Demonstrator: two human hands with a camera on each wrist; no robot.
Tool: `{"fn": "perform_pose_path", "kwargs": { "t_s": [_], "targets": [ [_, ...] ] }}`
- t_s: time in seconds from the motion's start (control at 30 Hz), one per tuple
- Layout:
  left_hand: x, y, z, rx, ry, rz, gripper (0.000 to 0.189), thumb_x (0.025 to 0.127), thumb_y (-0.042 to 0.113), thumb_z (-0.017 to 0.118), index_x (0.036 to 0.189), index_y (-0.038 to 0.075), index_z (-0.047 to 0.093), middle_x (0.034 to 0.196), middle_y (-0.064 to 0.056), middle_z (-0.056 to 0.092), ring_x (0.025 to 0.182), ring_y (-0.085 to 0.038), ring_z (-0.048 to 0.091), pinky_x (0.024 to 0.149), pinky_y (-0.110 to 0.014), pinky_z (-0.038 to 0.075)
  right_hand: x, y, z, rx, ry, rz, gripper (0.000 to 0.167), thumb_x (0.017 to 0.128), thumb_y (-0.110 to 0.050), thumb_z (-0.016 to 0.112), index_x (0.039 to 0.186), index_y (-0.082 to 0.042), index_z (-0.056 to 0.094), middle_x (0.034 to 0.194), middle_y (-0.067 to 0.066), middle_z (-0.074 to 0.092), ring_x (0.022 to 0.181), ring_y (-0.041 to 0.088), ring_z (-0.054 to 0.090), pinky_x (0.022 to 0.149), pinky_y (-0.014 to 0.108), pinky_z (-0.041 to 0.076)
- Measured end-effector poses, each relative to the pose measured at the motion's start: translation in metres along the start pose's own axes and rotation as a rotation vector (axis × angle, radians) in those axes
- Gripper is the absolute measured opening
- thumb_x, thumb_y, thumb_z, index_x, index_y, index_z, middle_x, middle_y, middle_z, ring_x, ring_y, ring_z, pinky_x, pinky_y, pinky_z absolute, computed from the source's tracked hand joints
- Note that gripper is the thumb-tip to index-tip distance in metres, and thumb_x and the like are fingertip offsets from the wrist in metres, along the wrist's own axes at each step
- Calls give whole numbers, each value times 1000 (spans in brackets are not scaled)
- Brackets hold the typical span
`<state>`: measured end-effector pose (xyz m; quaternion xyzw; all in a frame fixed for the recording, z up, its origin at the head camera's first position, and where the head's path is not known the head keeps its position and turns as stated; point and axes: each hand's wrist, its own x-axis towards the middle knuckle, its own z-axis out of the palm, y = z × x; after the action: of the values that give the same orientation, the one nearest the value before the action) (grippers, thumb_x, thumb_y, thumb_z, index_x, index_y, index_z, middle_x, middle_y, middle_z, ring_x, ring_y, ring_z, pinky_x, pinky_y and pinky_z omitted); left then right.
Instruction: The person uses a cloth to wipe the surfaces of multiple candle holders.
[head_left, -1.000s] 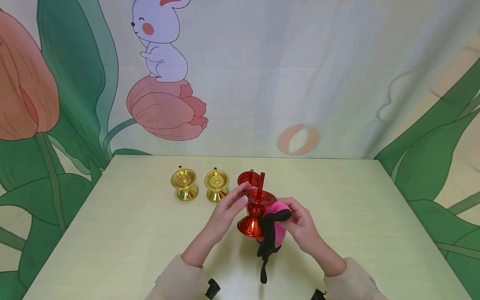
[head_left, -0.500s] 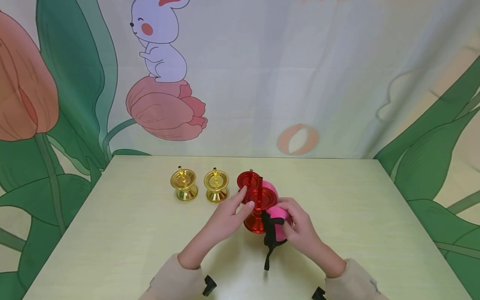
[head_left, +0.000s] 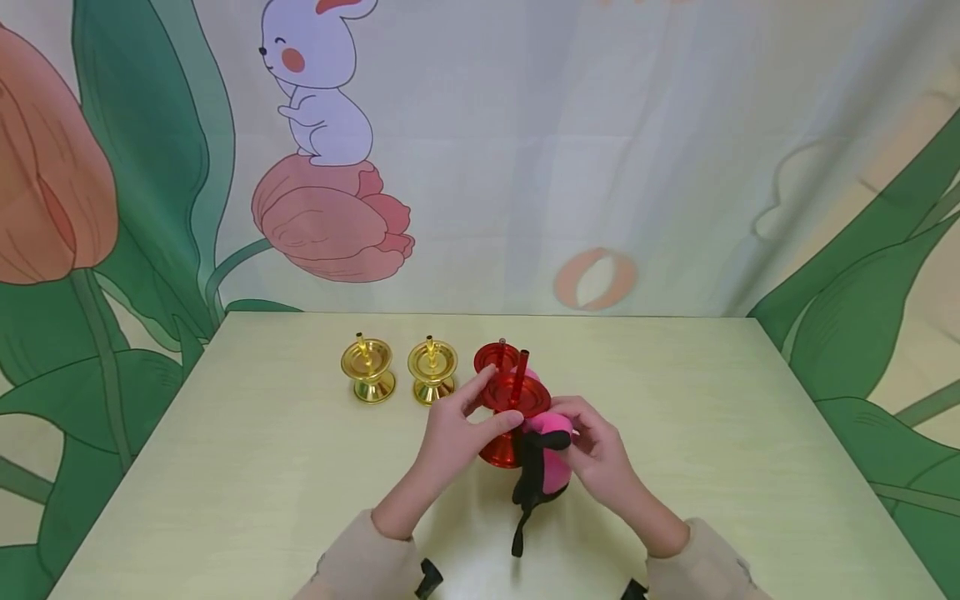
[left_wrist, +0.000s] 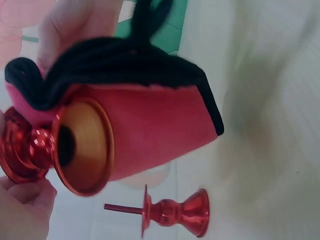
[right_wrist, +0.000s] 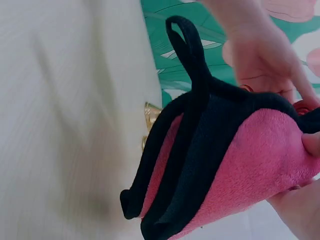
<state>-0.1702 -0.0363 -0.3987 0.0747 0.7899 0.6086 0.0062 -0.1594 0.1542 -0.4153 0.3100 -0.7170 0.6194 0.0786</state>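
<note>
My left hand (head_left: pixel 456 429) pinches the dish rim of a shiny red candlestick (head_left: pixel 534 402), thumb at the near side and fingers at the far side. The candlestick is held up off the table, and its open foot (left_wrist: pixel 86 145) faces the left wrist camera. My right hand (head_left: pixel 600 454) grips a pink cloth (head_left: pixel 557 473) with black edging and presses it against the candlestick's right side. Part of the cloth shows behind the dish; its black loop (right_wrist: pixel 185 42) hangs free. In the right wrist view, the cloth hides most of the candlestick.
A second red candlestick (left_wrist: pixel 172 214) stands on the table behind the held one. Two gold candlesticks (head_left: pixel 372 386) stand in line to its left. The pale table (head_left: pixel 262 467) ends at a printed curtain (head_left: pixel 480 167).
The left hand's thumb and fingers have shifted round the dish rim, and the red candlestick has tilted and turned slightly. The cloth has moved along with it, its loop swinging.
</note>
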Motion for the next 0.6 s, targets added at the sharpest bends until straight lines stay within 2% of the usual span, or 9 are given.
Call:
{"fn": "perform_pose_path", "kwargs": {
  "t_s": [0.13, 0.23, 0.33, 0.47, 0.53, 0.6],
  "targets": [
    [3, -5, -4, -99, -52, -16, 61, 76, 34, 68, 130, 21, 44, 120, -6, 57, 112, -26, 51, 84, -39, 49, 1, -3, -3, 152, -23, 29, 22, 81, 7, 55, 102, 6, 50, 105, -3, 55, 98, 9, 55, 80, 23, 50],
    [5, -8, -8, -150, -119, -7, 57, 78, 29, 66, 130, 20, 45, 121, -7, 56, 115, -27, 49, 87, -40, 47, 0, -2, -6, 195, -37, 45, 23, 82, 8, 53, 103, 1, 53, 106, -2, 56, 99, 10, 53, 83, 24, 49],
    [8, -13, -13, -211, -233, 10, 53, 81, 27, 62, 131, 17, 44, 126, -7, 52, 120, -26, 44, 91, -41, 44, 0, -2, -9, 228, -41, 54, 26, 82, 9, 52, 104, -3, 55, 105, -1, 56, 101, 11, 52, 84, 24, 47],
    [11, -22, -20, -277, -408, 4, 53, 84, 33, 57, 132, 17, 42, 133, -7, 46, 123, -24, 42, 96, -42, 40, 0, -2, -12, 273, -63, 43, 27, 82, 9, 50, 103, -8, 56, 105, -1, 56, 102, 12, 51, 85, 25, 47],
    [13, -24, -23, -282, -458, -3, 56, 84, 38, 56, 134, 19, 38, 135, -6, 43, 123, -24, 41, 97, -41, 39, 0, -2, -13, 293, -79, 40, 28, 83, 8, 50, 103, -10, 57, 105, 0, 56, 102, 13, 51, 85, 25, 46],
    [15, -25, -23, -277, -478, -7, 60, 84, 38, 56, 137, 19, 34, 137, -6, 40, 124, -25, 40, 98, -41, 38, 0, -2, -14, 289, -85, 34, 29, 83, 8, 50, 104, -10, 57, 105, 0, 57, 101, 13, 52, 85, 25, 46]
  ]
}}
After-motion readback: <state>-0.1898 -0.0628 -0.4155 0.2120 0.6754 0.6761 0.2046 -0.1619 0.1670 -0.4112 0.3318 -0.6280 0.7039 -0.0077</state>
